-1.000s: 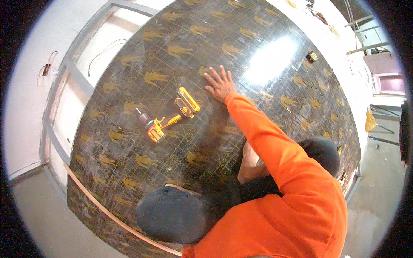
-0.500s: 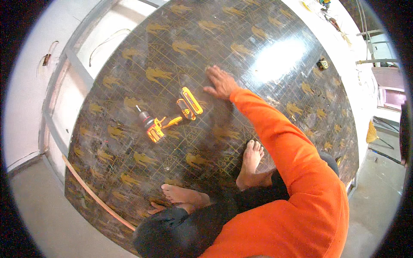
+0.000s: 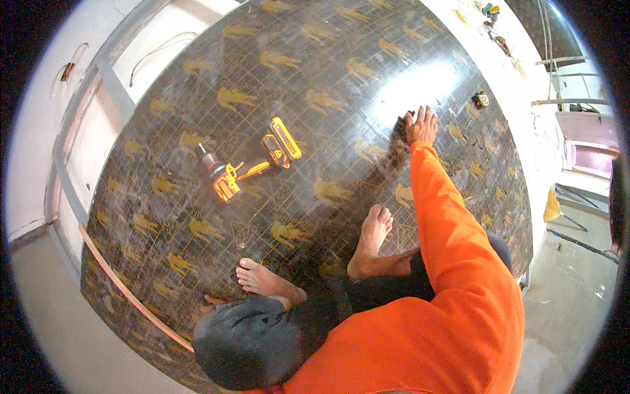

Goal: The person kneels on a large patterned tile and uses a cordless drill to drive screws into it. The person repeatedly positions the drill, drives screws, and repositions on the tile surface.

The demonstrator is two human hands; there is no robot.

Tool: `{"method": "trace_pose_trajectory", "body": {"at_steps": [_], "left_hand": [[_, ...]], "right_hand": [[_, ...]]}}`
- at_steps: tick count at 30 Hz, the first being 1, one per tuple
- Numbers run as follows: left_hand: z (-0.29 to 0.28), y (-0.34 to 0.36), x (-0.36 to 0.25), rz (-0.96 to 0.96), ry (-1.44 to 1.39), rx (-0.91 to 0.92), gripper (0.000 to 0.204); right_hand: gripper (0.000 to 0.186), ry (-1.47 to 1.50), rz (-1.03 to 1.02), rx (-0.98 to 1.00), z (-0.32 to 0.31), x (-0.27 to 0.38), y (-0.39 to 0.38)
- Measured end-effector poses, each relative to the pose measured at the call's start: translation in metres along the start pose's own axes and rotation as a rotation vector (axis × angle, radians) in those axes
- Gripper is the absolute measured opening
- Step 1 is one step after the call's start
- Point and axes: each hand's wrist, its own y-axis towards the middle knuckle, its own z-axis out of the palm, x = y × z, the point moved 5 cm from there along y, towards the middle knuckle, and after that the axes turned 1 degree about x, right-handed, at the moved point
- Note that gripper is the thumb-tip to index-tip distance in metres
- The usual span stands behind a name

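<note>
My right hand [image 3: 422, 126] rests on a dark, glossy panel [image 3: 315, 210] with yellow printed marks, at the edge of a bright reflection. Its fingers are stretched out and hold nothing. Only a few fingers of my left hand [image 3: 211, 303] show past my bent knee. They look extended against the panel, and the rest of that hand is hidden. On the panel to the left, apart from both hands, a yellow and black cordless drill [image 3: 246, 164] lies on its side with a bit in its chuck.
A small yellow and black tape measure [image 3: 481, 99] lies near the panel's right edge. My bare feet [image 3: 371, 240] are on the panel. A thin strip [image 3: 131, 289] runs along the lower left edge. Grey framing [image 3: 113, 92] and loose wire [image 3: 157, 49] stand at the left wall.
My right hand has moved right across the panel, from near the drill's battery toward the tape measure. The view has shifted slightly; the drill stays lying on the panel.
</note>
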Motion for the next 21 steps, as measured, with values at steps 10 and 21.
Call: {"method": "trace_pose_trajectory", "body": {"at_steps": [10,21], "left_hand": [[-0.004,0.031,-0.031,-0.021,-0.017,0.073,0.054],[0.008,0.013,-0.014,0.407,-0.348,0.036,0.05]], "right_hand": [[0.059,0.219,-0.415,0.303,-0.001,0.17,-0.017],[0.057,0.561,-1.058,0.272,-0.115,0.343,-0.05]]}}
